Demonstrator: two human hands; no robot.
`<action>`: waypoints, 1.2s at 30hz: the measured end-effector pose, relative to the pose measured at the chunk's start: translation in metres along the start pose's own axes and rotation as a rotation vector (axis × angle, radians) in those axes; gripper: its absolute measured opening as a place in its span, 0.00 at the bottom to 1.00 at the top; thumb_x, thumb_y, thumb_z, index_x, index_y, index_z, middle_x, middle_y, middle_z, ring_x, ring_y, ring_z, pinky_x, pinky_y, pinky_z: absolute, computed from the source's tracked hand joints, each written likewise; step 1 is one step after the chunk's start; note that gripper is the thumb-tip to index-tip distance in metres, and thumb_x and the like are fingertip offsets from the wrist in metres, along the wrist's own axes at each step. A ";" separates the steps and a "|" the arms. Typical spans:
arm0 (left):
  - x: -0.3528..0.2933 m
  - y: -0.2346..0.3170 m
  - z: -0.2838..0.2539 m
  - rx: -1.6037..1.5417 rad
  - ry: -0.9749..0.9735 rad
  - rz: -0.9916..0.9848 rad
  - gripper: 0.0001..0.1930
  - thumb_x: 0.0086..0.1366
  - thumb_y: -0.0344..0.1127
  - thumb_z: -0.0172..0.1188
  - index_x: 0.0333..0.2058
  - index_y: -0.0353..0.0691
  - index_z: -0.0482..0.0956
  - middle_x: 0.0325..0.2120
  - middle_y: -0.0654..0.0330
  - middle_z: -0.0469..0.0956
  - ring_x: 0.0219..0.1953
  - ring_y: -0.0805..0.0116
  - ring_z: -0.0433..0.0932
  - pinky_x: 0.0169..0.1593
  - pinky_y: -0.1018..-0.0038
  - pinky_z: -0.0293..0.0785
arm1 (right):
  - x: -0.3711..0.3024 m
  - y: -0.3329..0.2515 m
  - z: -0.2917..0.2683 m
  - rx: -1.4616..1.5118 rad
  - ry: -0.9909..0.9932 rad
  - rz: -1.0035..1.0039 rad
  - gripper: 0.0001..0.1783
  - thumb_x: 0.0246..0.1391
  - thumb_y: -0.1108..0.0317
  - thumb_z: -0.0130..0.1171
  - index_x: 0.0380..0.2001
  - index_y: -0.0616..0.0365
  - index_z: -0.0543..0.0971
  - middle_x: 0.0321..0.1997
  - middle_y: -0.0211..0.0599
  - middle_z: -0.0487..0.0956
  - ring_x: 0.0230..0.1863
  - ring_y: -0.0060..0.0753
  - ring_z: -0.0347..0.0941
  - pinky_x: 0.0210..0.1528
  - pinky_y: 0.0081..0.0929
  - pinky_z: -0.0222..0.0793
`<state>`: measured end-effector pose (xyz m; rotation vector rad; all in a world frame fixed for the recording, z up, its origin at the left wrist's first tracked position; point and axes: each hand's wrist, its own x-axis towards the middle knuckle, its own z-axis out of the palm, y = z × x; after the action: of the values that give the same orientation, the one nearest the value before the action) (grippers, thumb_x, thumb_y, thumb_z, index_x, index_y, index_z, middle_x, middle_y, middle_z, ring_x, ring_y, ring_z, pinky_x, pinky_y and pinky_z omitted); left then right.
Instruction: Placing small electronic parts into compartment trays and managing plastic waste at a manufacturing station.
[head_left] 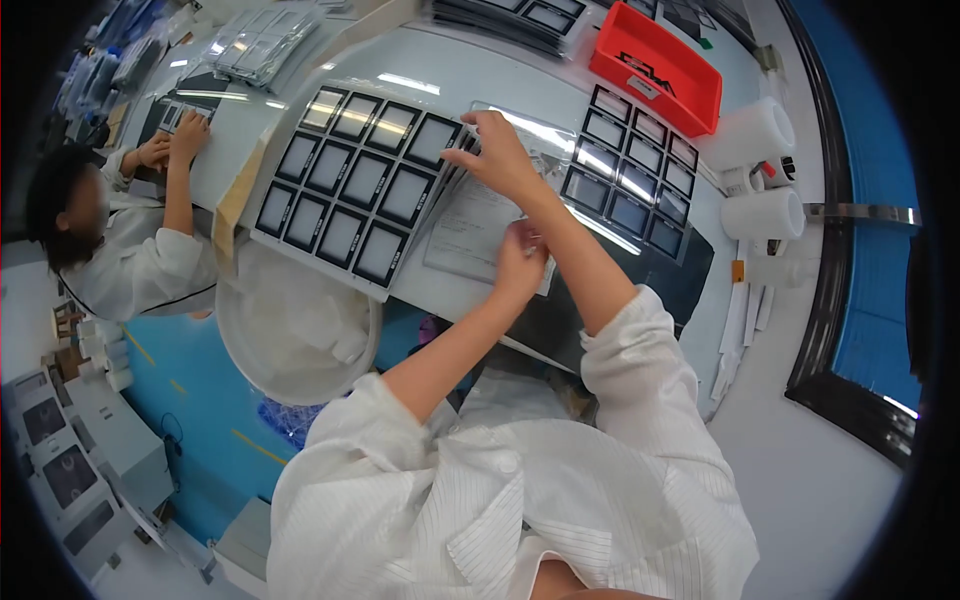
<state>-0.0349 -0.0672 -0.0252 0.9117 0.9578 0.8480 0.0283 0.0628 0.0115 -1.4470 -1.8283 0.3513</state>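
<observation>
My right hand (497, 157) reaches across to the left, thumb and forefinger spread apart at the upper right corner of a stack of framed panel sheets (345, 190). Each sheet carries a grid of pale windows with black borders. I cannot tell whether the fingertips touch it. Below my right forearm, my left hand (521, 265) is closed, fingertips pinched together; what they hold, if anything, is hidden. It is over a printed paper under a clear cover (465, 235). To the right, another black-bordered grid sheet (632, 178) lies on a dark mat (690, 283).
A red bin (655, 65) with small black pieces stands at the back right, beside white rolls (762, 215). Under the table's left edge sits a round white tub (240, 350) with pale film inside. A co-worker (130, 220) works at the left; wrapped stacks (265, 45) lie behind.
</observation>
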 end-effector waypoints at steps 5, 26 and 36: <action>-0.034 0.094 -0.123 1.003 0.247 0.820 0.16 0.57 0.25 0.57 0.45 0.35 0.71 0.42 0.54 0.73 0.48 0.54 0.70 0.52 0.62 0.65 | 0.018 -0.023 0.023 -0.209 -0.021 0.287 0.46 0.27 0.42 0.74 0.42 0.67 0.69 0.44 0.52 0.69 0.48 0.52 0.68 0.44 0.40 0.71; -0.018 0.089 -0.160 1.038 0.310 0.771 0.21 0.53 0.31 0.63 0.44 0.33 0.69 0.47 0.51 0.67 0.56 0.48 0.62 0.57 0.58 0.61 | 0.062 -0.018 0.011 -0.314 -0.118 0.419 0.42 0.31 0.45 0.74 0.40 0.69 0.70 0.33 0.45 0.76 0.36 0.38 0.74 0.34 0.30 0.72; -0.074 0.149 -0.205 0.881 0.886 0.999 0.32 0.61 0.34 0.60 0.58 0.30 0.54 0.55 0.49 0.59 0.58 0.56 0.59 0.61 0.61 0.55 | 0.027 -0.106 -0.122 0.664 -0.032 0.342 0.16 0.56 0.68 0.57 0.47 0.62 0.72 0.30 0.32 0.75 0.28 0.20 0.75 0.28 0.17 0.72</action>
<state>-0.2770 -0.0261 0.0720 1.9203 1.7355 1.8222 0.0374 0.0247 0.1709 -1.2582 -1.2881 1.0458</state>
